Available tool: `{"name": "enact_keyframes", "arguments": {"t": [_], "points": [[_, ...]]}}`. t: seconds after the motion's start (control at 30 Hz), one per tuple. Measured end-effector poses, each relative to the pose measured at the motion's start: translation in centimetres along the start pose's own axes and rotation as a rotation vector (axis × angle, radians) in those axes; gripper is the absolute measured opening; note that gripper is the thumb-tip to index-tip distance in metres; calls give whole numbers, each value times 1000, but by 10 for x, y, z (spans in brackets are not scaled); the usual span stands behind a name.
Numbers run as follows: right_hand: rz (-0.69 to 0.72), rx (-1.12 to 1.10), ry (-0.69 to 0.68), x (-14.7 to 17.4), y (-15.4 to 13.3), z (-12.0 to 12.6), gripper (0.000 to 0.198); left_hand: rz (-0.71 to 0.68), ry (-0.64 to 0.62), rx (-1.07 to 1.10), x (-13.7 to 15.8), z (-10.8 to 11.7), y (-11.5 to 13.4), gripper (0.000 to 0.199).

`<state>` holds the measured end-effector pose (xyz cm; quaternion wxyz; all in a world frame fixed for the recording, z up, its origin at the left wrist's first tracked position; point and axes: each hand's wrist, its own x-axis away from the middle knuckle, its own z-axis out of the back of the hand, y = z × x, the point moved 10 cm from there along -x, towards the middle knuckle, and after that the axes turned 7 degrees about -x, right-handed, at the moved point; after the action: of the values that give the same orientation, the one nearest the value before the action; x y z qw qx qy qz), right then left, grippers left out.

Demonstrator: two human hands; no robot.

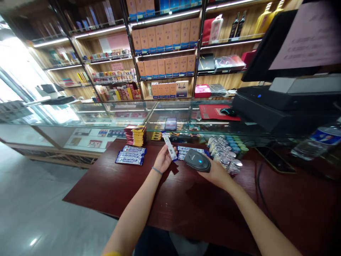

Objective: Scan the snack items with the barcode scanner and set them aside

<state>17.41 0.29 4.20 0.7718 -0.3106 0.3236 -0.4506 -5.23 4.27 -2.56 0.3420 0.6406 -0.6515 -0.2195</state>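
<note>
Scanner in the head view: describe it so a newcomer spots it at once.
Start at the dark red table before the glass counter. Over it, the right hand grips the scanner. Unlike the slim pale packet in the left hand and the nearby silver-lidded jars, it is chunky, dark grey and shows a blue light.

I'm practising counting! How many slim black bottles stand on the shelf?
2: one slim black bottle left of the tall golden bottles, the other beside it, nearer them. More could hide behind.
</note>
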Motion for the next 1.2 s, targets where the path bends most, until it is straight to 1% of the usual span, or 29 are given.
{"name": "enact_keyframes", "arguments": {"t": [0.07,0.2,0.27,0.33,0.4,0.5,0.6,0.67,0.73,0.8,0.9,1.0,1.07,1.13,1.2], "points": [[-7,19,2,0,2,-1,64,-54,15,25,-2,3,8,18],[23,36,-20,1,-4,-4,61,-144,11,-18,-1,5,21,22],[26,66,-18,1,-8,-3,61,-164,-5,-49,0,3,24,25],[19,96,11,1,-12,0,60,-178,-15,-92,1,2,26,28],[25,82,36,1,-16,4,58,-189,-10,-113,0,2,27,28],[46,18,26,1,-18,4,58,-181,7,-48,-2,7,25,25],[26,19,32,1,-9,3,59,-171,11,23,-3,9,24,21],[10,37,43,1,0,2,62,-191,22,21,-2,8,27,21],[9,46,54,0,8,0,66,-225,49,-17,1,8,35,23],[13,37,60,-1,14,-4,69,-279,73,-76,3,6,49,27],[25,2,82,-2,19,-8,70,-432,94,-226,10,8,84,36],[28,-18,128,-2,19,-9,67,-607,113,-515,22,20,127,41],[33,-14,171,-1,18,-7,66,-669,129,-742,32,37,153,40],[36,-7,206,0,17,-4,66,-742,201,-985,46,61,182,34],[25,-1,210,0,18,-4,68,-787,207,-1287,58,79,203,30]]}}
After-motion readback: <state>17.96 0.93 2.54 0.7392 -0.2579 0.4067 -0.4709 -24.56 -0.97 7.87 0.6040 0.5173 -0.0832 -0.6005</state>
